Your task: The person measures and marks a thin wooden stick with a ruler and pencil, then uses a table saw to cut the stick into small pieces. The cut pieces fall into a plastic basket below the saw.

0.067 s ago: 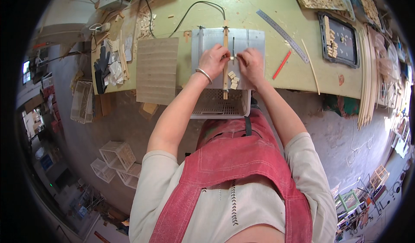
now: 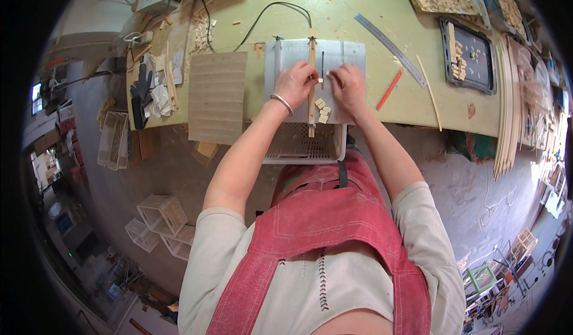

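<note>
My left hand point(image 2: 295, 82) rests over a silvery metal plate point(image 2: 352, 53), thumb and fingers closed on a small pale wooden block point(image 2: 320, 80). The block is beside a narrow dark slot point(image 2: 323, 60) in the plate; whether a blade stands in it is too small to tell. A wooden strip point(image 2: 311, 105) crosses the plate lengthwise, under my left fingertips. On the slot's other side is my right hand point(image 2: 348, 88), fingers bent and drawn together; what they hold, if anything, I cannot make out. Several small wooden blocks point(image 2: 323, 111) lie on the plate between my wrists.
A cardboard sheet point(image 2: 216, 96) lies left of the plate. To the right are a steel ruler point(image 2: 391, 50), a red pen-like stick point(image 2: 389, 90), a thin wooden strip point(image 2: 429, 92) and a black tray point(image 2: 486, 66) with blocks. A white plastic basket point(image 2: 327, 150) sits below the plate.
My right hand has shifted slightly, its fingertips a little farther up the plate, and looks less blurred. My left hand stays on the block.
</note>
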### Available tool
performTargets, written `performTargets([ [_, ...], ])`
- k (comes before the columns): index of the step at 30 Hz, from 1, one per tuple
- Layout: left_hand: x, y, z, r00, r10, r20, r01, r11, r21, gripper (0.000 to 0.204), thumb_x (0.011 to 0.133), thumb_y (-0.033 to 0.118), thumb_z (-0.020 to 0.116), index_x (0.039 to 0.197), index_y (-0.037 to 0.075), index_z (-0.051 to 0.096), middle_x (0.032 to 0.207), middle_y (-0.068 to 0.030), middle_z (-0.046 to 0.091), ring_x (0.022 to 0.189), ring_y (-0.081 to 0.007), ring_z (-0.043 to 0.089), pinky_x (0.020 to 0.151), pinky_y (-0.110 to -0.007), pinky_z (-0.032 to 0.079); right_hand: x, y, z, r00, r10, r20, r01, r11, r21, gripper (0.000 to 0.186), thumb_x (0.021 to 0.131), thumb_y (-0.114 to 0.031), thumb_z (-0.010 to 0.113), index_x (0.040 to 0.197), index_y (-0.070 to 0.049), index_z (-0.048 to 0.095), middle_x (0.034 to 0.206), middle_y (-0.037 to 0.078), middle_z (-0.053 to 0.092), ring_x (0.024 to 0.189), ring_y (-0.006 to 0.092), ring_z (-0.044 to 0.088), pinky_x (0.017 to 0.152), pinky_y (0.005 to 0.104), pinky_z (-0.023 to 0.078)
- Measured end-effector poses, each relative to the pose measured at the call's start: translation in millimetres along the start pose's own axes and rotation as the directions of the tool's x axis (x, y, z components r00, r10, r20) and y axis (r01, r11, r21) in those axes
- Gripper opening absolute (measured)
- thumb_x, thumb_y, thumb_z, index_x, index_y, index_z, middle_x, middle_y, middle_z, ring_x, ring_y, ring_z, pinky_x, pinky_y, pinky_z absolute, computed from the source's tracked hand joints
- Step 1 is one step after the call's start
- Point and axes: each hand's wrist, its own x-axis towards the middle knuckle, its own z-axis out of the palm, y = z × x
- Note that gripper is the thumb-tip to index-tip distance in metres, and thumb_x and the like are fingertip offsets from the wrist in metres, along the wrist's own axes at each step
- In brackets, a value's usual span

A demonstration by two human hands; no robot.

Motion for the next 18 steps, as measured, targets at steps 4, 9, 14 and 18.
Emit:
performTargets([
  [4,-7,5,-4,0.999,-0.006,0.054,0.003,0.998,0.063,0.01,0.088,0.008,0.078,0.095,0.008,0.071,0.096,-0.011,0.065,0.086,-0.0346,0.07,0.075,-0.045,0.056,10,7,-20,0.996,0.064,-0.057,-0.067,0.996,-0.064,0.014,0.086,-0.011,0.079,0.098,-0.006,0.075,0.096,0.011,0.068,0.094,0.0344,0.065,0.081,0.0461,0.05],
  [9,-39,10,-4,0.997,0.04,0.067,-0.039,0.999,-0.023,0.006,0.09,0.009,0.078,0.092,0.008,0.072,0.093,-0.0116,0.063,0.084,-0.0311,0.069,0.072,-0.043,0.055,-28,-14,-48,0.964,0.264,0.007,-0.263,0.958,0.116,0.013,0.092,-0.006,0.074,0.103,-0.001,0.072,0.098,0.015,0.066,0.091,0.0327,0.065,0.079,0.0419,0.051],
  [14,-95,28,-23,0.994,-0.089,0.07,0.103,0.966,-0.237,0.009,0.096,0.011,0.073,0.094,0.003,0.07,0.089,-0.011,0.06,0.078,-0.0243,0.063,0.07,-0.036,0.05,-86,-34,-79,0.928,0.372,0.003,-0.367,0.915,0.17,0.01,0.097,-0.004,0.07,0.106,0.001,0.072,0.094,0.015,0.063,0.084,0.0287,0.064,0.076,0.037,0.052],
  [18,-176,23,-9,0.971,-0.139,0.195,0.191,0.94,-0.284,0.015,0.098,0.016,0.068,0.094,0.002,0.069,0.094,-0.0167,0.067,0.089,-0.0354,0.068,0.079,-0.043,0.055,-139,-17,-100,0.926,0.37,-0.068,-0.366,0.928,0.068,0.011,0.098,-0.003,0.07,0.108,0.001,0.072,0.092,0.014,0.064,0.081,0.0249,0.065,0.075,0.0351,0.053],
])
